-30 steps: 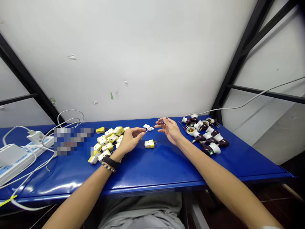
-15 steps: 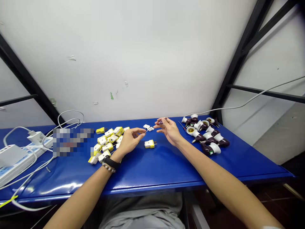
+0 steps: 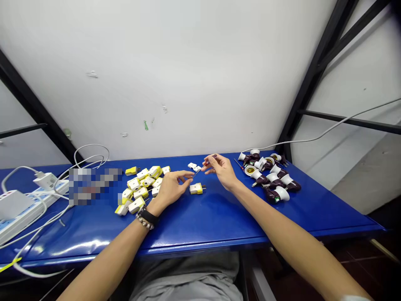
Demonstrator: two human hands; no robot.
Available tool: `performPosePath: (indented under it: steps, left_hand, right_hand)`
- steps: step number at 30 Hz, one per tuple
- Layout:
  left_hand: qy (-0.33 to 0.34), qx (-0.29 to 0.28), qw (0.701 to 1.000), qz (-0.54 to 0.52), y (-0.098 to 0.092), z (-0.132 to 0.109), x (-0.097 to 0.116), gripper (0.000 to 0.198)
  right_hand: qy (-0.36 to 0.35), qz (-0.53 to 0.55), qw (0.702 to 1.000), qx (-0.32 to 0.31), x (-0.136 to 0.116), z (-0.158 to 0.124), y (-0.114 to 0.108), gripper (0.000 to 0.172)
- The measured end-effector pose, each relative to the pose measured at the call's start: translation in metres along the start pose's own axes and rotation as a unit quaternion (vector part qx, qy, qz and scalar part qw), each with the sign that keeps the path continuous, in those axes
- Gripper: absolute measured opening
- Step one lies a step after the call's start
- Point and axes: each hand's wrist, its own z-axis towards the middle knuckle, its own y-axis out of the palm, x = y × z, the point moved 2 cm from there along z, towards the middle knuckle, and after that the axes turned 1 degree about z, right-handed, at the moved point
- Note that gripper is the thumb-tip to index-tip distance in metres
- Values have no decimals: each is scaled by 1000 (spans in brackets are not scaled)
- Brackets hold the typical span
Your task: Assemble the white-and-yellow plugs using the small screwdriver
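Note:
My right hand grips a screwdriver by its dark red handle, the thin shaft slanting down to the left. At the shaft's tip, the thumb and fingertips of my left hand are pinched together; whatever is between them is too small to make out. Just below the tip lies a yellow and white two-pin plug, pins to the right. Behind the shaft, small white plug parts rest on the blue table. Left of my left hand are several more yellow and white plugs, partly hidden by it.
On the right sits a group of dark purple and white lamp sockets, with another screwdriver beside them. White power strips and loose cables occupy the left end. A black metal frame stands against the wall.
My left fingertips and the screwdriver's tip have shifted slightly lower, nearer the single plug. The screwdriver stays in my right hand, and the view has moved a little.

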Motion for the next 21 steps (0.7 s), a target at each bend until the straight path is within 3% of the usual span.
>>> performPosePath:
  steps: [4, 7, 12, 21]
  left_hand:
    - [-7, -51, 999, -11, 7, -3, 5, 31]
    - [-9, -83, 996, -5, 11, -4, 6, 26]
    - [-1, -82, 997, 5, 12, -3, 4, 16]
    - [-4, -98, 995, -11, 13, -4, 3, 21]
  right_hand:
    - [-11, -36, 999, -15, -3, -1, 1, 43]
    - [-16, -59, 998, -25, -3, -3, 2, 42]
    - [-25, -74, 996, -40, -3, -4, 5, 39]
    - [-22, -92, 994, -53, -5, -7, 9, 37]
